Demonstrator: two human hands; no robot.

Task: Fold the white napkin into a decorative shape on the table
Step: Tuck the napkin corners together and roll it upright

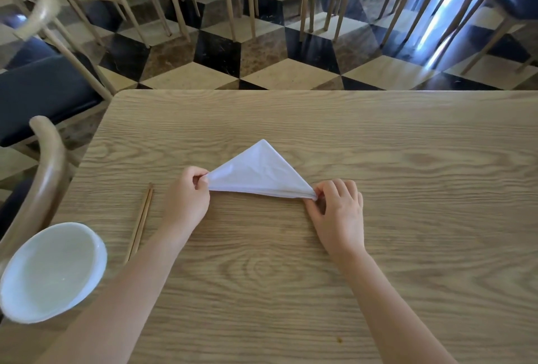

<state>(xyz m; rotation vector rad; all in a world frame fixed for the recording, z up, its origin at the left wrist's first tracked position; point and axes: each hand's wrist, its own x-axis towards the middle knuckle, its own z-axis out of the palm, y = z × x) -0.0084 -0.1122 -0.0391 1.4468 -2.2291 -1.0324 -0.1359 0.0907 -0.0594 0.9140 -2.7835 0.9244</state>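
White napkin [257, 177] lies mid-surface [407, 160], already folded to a triangle. Left hand [186, 197] and right hand [339, 212] each close a pinching grip on a base corner; the decorative shaping seems still ahead.

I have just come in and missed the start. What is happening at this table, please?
A person is folding a white napkin on a wooden table. It is now a flat triangle, its tip pointing away from the person. The left hand pinches the left corner and the right hand pinches the right corner. A pair of chopsticks and a white bowl sit untouched at the left.
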